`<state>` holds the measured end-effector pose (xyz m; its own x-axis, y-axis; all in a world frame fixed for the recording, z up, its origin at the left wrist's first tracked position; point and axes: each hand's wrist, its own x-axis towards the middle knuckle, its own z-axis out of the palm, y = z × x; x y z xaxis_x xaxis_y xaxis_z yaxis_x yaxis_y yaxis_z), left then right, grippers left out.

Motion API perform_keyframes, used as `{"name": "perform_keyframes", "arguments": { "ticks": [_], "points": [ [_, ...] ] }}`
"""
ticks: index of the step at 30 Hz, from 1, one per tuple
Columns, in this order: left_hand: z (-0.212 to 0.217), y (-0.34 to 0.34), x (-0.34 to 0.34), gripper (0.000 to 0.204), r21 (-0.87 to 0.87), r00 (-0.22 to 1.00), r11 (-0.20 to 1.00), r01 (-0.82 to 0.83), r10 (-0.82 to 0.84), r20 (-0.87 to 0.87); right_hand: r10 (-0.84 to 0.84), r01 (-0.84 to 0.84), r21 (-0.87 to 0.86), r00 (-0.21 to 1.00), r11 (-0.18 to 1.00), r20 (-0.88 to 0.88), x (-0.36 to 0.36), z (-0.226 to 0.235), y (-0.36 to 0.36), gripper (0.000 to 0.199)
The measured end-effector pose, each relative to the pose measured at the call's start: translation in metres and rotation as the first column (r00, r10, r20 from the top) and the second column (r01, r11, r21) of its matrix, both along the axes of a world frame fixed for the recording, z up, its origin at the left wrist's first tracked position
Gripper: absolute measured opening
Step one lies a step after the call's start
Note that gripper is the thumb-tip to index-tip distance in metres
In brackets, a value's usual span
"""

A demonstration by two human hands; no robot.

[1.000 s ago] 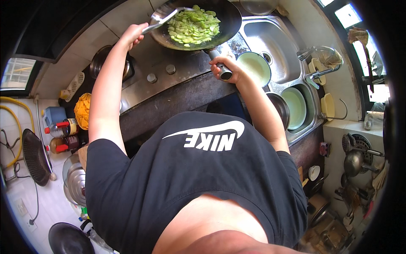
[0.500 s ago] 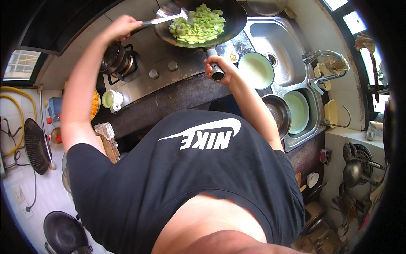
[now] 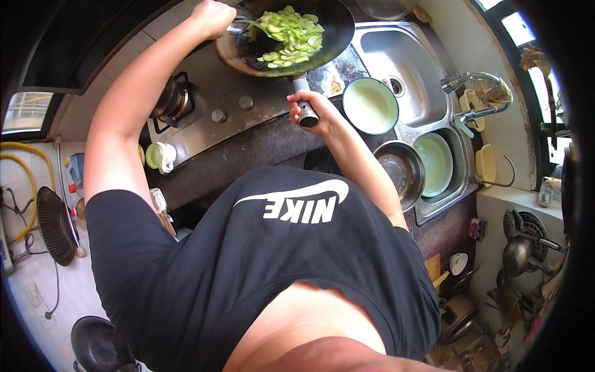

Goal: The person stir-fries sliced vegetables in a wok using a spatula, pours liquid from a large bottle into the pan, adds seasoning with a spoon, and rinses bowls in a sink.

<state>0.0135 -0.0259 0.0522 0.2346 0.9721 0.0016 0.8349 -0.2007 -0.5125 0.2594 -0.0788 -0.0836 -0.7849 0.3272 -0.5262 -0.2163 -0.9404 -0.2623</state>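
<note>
A dark wok (image 3: 336,38) at the far side holds a heap of thin pale-green vegetable slices (image 3: 296,38). My right hand (image 3: 319,110) is closed round its metal-ended handle (image 3: 300,83). Over the wok's left rim, my left hand (image 3: 214,18) is closed on a metal spatula (image 3: 250,22), whose head is among the slices at their left edge. The kind of vegetable I cannot tell for sure.
The steel stove (image 3: 204,93) carries a second burner with a dark pot (image 3: 164,102) on it. A white-and-green cup (image 3: 160,156) stands at its near left. Right of the wok are an enamel bowl (image 3: 370,106), a double sink (image 3: 406,59), a steel pan (image 3: 396,170) and a faucet (image 3: 474,80).
My left hand has moved right and farther away, bringing the spatula into the slices. The slices are pushed into a narrower heap, baring the wok's left side. The wok has shifted slightly left.
</note>
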Motion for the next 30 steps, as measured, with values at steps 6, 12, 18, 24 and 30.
{"name": "perform_keyframes", "arguments": {
  "ticks": [6,12,18,24,30],
  "points": [
    [0.068,-0.016,0.016,0.012,-0.227,0.935,0.954,-0.195,0.111,-0.336,-0.024,0.023,-0.068,1.0,0.997,-0.012,0.004,-0.002,0.004,0.01],
    [0.001,0.01,-0.053,0.013,-0.128,0.971,0.972,-0.195,0.173,-0.162,-0.007,0.007,-0.051,1.0,0.999,-0.002,0.001,-0.001,0.003,0.012],
    [-0.054,0.018,-0.032,0.038,0.083,0.994,0.995,-0.057,0.049,0.102,-0.011,0.011,-0.067,1.0,0.998,-0.007,0.002,0.002,0.001,0.012],
    [0.035,-0.021,-0.008,0.04,-0.033,0.999,0.999,-0.029,0.028,-0.021,-0.009,0.008,-0.056,1.0,0.998,-0.009,0.0,0.004,0.001,0.012],
    [0.065,-0.03,0.034,0.035,-0.458,0.973,0.859,-0.228,0.208,-0.095,-0.008,0.008,-0.048,1.0,0.999,0.002,0.0,0.003,0.002,0.013]
  ]
}}
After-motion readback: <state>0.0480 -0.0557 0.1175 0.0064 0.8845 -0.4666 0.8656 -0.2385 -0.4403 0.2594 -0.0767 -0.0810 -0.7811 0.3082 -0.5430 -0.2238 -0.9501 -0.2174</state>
